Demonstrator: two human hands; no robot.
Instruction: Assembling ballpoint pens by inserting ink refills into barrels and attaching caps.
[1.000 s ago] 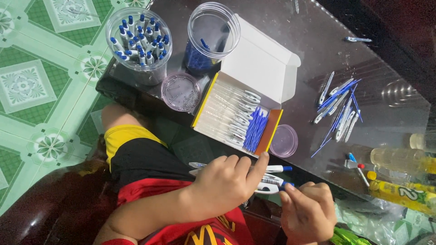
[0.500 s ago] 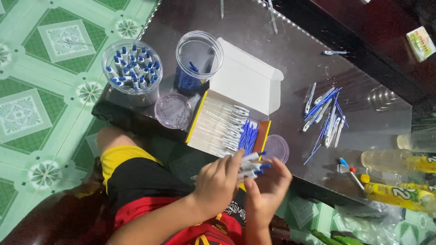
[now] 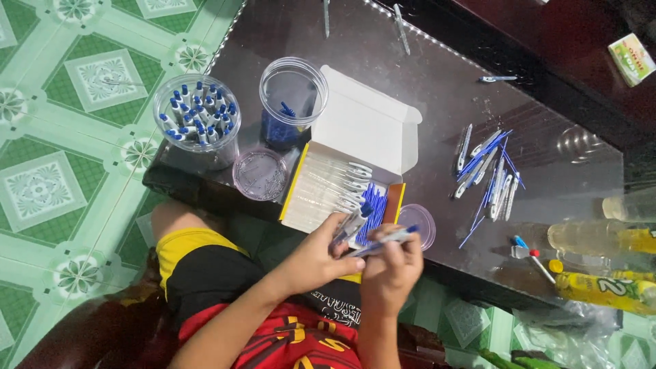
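Head view: left hand (image 3: 316, 258) gripped a bunch of pens (image 3: 350, 227) above the box (image 3: 342, 184); right hand (image 3: 391, 268) was closed around one pen (image 3: 386, 241).

At my far left stands a clear round plastic tub (image 3: 197, 121) packed with blue-capped pens, and beside it a taller clear plastic cup (image 3: 292, 96) with blue caps at the bottom. A loose heap of blue and white pen parts (image 3: 488, 174) lies right, near yellow-labelled plastic bottles (image 3: 605, 290).
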